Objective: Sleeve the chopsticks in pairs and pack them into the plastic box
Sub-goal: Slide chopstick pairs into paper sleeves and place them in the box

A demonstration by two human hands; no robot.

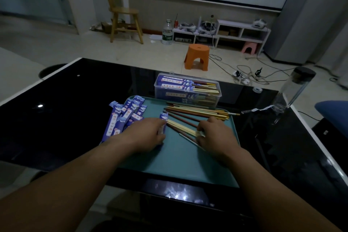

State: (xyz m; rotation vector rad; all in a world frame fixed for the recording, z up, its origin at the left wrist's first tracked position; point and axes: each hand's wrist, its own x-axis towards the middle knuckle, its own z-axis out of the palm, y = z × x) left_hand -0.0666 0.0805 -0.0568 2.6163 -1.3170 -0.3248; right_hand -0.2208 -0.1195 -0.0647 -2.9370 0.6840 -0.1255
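A teal tray (180,160) lies on the black glass table. My left hand (145,133) holds a purple paper sleeve (163,117) by its mouth, mid-tray. My right hand (214,133) grips the thick ends of a pale chopstick pair (180,126), whose tips sit at the sleeve's opening. Loose chopsticks (199,112), pale and dark red, are heaped on the tray's far right. Empty purple sleeves (122,118) are piled on the tray's left edge. The clear plastic box (188,89) stands just behind the tray and holds several sleeved pairs.
A clear bottle with a black cap (293,88) stands at the table's right, with a crumpled wrapper (258,109) beside it. A tape roll (257,89) lies near the far edge. Beyond the table are an orange stool (196,56) and floor cables.
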